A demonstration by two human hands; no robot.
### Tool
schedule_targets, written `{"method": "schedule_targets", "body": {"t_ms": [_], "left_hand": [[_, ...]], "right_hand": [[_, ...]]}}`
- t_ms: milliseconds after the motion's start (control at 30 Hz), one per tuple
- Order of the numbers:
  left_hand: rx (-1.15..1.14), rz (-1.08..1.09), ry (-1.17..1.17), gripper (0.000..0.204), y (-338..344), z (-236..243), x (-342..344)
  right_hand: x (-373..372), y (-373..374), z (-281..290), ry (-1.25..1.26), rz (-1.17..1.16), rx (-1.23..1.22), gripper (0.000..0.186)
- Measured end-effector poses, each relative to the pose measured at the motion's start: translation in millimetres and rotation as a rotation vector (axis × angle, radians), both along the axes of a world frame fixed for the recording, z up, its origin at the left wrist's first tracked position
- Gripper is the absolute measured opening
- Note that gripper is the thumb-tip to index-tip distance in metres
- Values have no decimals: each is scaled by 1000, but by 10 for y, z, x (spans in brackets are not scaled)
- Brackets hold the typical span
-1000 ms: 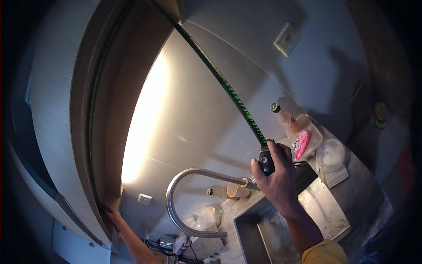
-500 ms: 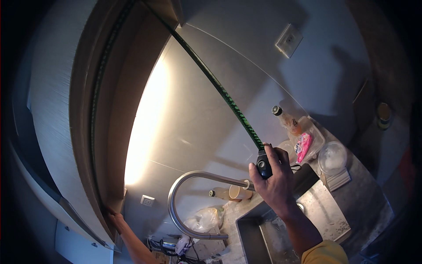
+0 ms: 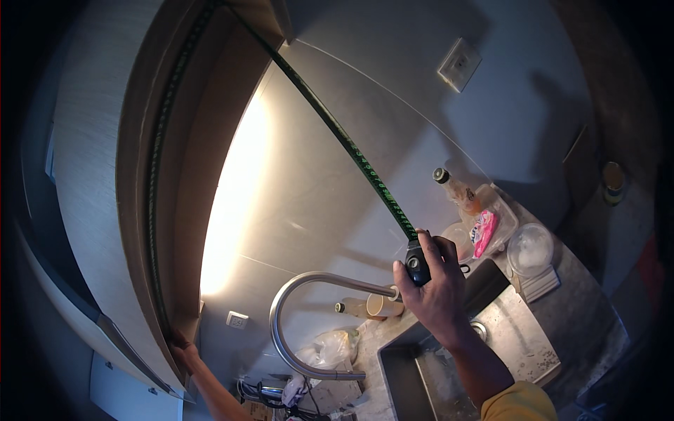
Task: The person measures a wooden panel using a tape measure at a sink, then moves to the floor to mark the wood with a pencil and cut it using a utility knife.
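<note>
My right hand (image 3: 439,295) has its fingers curled round the black case of a tape measure (image 3: 416,266), holding it tight. A long dark tape (image 3: 326,119) with green marks comes out just above those fingers. It goes up and to the left, all the way to the brown cupboard (image 3: 210,133). Near the top of what I see it seems to turn, and it runs down along the cupboard's inside toward my left hand (image 3: 188,356). Those fingers are tucked into the low corner of the cupboard, partly hidden, so I cannot tell if they pinch the tape or just press there.

I think the step now is holding the tape stretched out between my two hands. The next move calls for firm left fingers and a steady right hand, since a loose end could slip and snap back.

Below my right fingers is the sink (image 3: 400,375). The bent tap (image 3: 275,319) is to their left. To their right, on the desk (image 3: 586,298), are a bottle (image 3: 460,193), a pink packet (image 3: 484,234) and a round clear tub (image 3: 530,250).
</note>
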State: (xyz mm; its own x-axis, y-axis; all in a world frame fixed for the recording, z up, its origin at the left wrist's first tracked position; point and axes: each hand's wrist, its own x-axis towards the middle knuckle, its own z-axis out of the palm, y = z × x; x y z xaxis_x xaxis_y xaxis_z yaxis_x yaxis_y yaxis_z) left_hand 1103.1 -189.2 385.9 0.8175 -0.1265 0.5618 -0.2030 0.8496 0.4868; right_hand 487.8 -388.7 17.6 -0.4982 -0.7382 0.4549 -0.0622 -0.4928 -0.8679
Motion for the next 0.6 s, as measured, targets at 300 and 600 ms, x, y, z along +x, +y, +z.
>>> {"method": "schedule_targets", "body": {"t_ms": [300, 600], "left_hand": [[18, 32, -37, 40, -79, -126, -200], [25, -53, 15, 31, 23, -45, -13]], "right_hand": [[98, 10, 13, -12, 15, 2, 62], [104, 58, 32, -26, 21, 8, 62]]}}
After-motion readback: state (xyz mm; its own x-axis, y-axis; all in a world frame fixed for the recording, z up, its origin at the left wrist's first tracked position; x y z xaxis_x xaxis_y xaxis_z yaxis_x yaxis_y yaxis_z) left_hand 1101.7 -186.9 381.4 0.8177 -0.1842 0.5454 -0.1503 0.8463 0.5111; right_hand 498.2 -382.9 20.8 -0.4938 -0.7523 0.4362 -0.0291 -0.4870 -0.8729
